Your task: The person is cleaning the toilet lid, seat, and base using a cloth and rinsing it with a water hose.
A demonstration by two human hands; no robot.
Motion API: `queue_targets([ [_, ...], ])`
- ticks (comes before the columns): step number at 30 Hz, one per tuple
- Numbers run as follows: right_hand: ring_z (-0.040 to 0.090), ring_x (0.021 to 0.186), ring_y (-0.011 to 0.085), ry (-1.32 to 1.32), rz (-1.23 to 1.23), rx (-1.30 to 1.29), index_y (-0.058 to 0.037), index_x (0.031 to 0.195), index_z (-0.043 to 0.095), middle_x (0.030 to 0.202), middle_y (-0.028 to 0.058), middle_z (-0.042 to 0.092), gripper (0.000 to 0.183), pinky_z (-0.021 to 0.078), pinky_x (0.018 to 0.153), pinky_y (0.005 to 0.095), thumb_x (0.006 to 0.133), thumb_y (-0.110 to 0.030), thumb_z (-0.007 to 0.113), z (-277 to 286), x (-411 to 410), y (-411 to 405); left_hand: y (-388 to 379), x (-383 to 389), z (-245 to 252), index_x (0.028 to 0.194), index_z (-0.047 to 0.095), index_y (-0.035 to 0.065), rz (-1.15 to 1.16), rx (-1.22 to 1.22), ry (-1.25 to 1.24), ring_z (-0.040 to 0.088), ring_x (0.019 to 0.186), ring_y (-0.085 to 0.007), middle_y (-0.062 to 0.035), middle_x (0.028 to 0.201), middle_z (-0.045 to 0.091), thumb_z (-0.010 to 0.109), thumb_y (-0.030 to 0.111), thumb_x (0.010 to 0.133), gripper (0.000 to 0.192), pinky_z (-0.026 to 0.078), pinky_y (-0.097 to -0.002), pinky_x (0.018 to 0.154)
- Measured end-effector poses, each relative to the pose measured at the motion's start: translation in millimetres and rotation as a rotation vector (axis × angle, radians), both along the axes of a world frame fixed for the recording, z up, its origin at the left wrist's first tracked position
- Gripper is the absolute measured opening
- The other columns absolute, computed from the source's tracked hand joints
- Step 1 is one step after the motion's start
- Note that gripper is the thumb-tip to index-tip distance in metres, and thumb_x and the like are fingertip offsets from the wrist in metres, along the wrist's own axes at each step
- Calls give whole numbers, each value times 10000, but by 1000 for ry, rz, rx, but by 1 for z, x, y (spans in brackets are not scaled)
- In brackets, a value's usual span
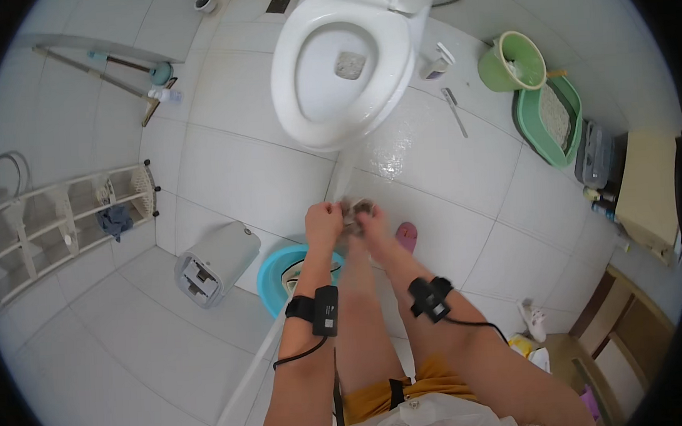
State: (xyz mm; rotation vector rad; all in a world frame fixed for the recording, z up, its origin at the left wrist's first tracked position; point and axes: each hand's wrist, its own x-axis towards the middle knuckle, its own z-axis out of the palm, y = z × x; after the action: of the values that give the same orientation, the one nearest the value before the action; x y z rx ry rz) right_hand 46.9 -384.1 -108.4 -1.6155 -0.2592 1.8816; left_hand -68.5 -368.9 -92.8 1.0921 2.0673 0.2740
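My left hand [324, 221] and my right hand [374, 226] are close together above the tiled floor, in front of the toilet [390, 100]. Between them is a crumpled, wet-looking greyish-brown cloth [354, 213], blurred, with the fingers of both hands closed on it. A blue plastic basin [268, 280] stands below my left forearm, with a pale item and a dark cord or strap partly visible inside. A whitish hose [261, 351] runs from a wall fitting at the bottom towards the basin. Its far part is hidden by my left arm.
Right of the toilet are a spray bottle [437, 64], a brush [455, 113], a green bin [491, 69] and a green litter tray [551, 155]. On the left are a grey plastic container [219, 260], a white rack [64, 227], a plunger [161, 74] and a floor squeegee [96, 72].
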Motion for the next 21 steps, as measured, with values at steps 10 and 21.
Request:
queue_targets([
  [10,546,792,167,-307,-268,233,-20,970,492,901,75,553,184,460,648,310,854,-155,445,-66,96,204,6,-39,4,673,560,-12,326,-59,-96,543,601,-331,-173,627,558,519,246,784,285,394,-397,554],
  [21,512,808,206,-13,-545,-182,-135,933,502,936,27,539,221,416,665,388,839,-224,322,-69,22,130,43,-110,-4,698,538,51,369,37,82,542,657,-343,-133,688,575,503,260,807,238,416,-426,562],
])
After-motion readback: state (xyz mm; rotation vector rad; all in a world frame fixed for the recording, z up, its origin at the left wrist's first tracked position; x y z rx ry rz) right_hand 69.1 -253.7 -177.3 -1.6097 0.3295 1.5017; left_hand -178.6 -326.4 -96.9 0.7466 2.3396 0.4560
